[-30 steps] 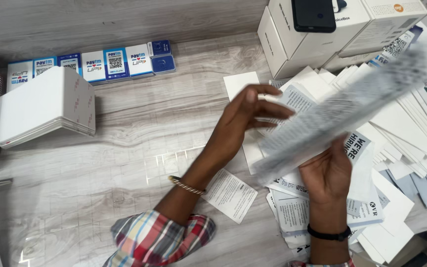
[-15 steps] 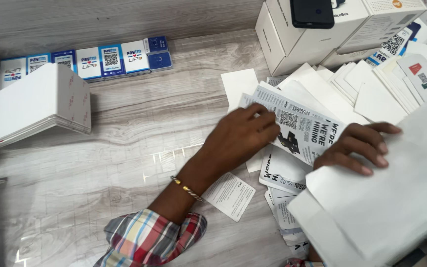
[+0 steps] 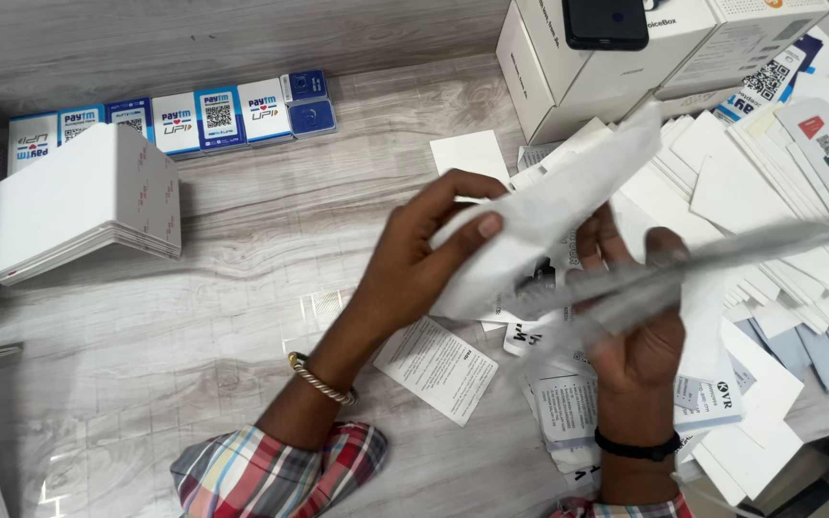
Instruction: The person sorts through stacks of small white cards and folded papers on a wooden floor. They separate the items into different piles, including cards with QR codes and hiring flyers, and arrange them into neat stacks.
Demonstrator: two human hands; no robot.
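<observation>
Both hands are raised over the wooden bench (image 3: 242, 269), working on paper. Left hand (image 3: 434, 259): grip closed on a white sheet (image 3: 568, 201), thumb on top, fingers underneath; the sheet runs up and away toward the white cartons (image 3: 568, 77). Right hand (image 3: 640, 326): fingers curled round a second, motion-blurred sheet (image 3: 722, 264) that stretches off to the right; grip looks closed on it, though the blur hides the fingertips. Both sheets sit above the loose heap of white envelopes (image 3: 779, 182) just in front of the cartons. Printed leaflets (image 3: 438, 369) lie flat on the bench below the hands. Well left of the cartons is a stack of white cards (image 3: 79, 201); behind it, a row of small blue-and-white boxes (image 3: 194, 120). A dark phone (image 3: 606, 21) rests on top of a carton.
</observation>
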